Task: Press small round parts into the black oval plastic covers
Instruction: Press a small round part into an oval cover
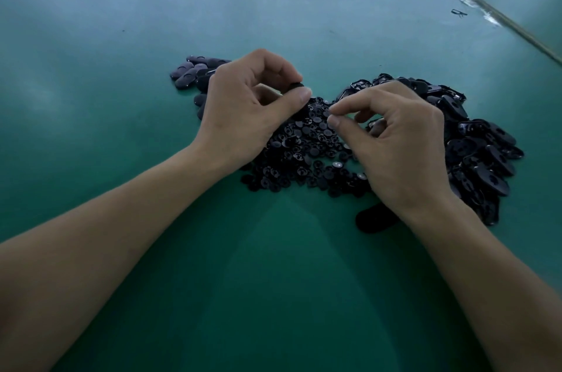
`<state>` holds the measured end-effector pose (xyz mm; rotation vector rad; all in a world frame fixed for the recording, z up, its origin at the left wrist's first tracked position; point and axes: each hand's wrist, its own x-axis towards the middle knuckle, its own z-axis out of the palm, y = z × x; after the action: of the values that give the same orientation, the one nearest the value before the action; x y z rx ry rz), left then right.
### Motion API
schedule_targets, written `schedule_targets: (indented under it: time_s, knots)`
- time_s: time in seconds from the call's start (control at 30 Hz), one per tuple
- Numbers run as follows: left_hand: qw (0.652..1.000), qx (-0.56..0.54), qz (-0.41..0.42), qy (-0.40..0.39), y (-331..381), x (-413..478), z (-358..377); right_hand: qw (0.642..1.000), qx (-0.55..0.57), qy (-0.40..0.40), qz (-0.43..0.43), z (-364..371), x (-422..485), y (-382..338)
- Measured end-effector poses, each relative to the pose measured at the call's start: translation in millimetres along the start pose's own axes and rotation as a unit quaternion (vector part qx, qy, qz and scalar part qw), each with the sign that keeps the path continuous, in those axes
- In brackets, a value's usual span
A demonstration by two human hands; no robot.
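L hand [252,110], frame ctr, pinches black oval cover [296,87]. R hand [395,140] thumb+index close together over small round parts pile [307,143]; can't tell if holding one.

Left hand [243,110] pinching cover [296,86], round parts [307,143] beneath

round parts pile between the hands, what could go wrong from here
1. The right hand pinches at something over the round parts pile. It is too small to tell what; a dropped part would likely get lost among the others.
2. The left hand pinches the cover with little of it showing, so a hard press might twist it loose.
3. A loose cover lies under the right wrist and could be swept aside.
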<state>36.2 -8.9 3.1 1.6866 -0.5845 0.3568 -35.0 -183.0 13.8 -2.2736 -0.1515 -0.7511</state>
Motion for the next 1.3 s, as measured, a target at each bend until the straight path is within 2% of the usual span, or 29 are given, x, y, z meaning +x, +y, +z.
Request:
schedule_targets:
  time_s: [0.17,0.43,1.07,1.3]
  knots:
    - [1.0,0.026,0.001,0.013,2.2,0.3,-1.1,0.997,0.069,0.02,0.031,0.7,2.3,-2.3]
    - [0.999,-0.043,-0.028,0.016,9.3,0.0,5.9,0.987,0.143,0.021,0.066,2.4,3.6,-3.5]
    - [0.995,-0.085,-0.046,-0.036,12.8,-10.6,13.8,0.983,0.164,0.005,0.085,5.2,3.6,-4.4]
    - [0.999,-0.037,-0.008,-0.036,15.6,-13.2,14.9,0.986,0.148,0.006,0.077,4.8,2.7,-4.5]
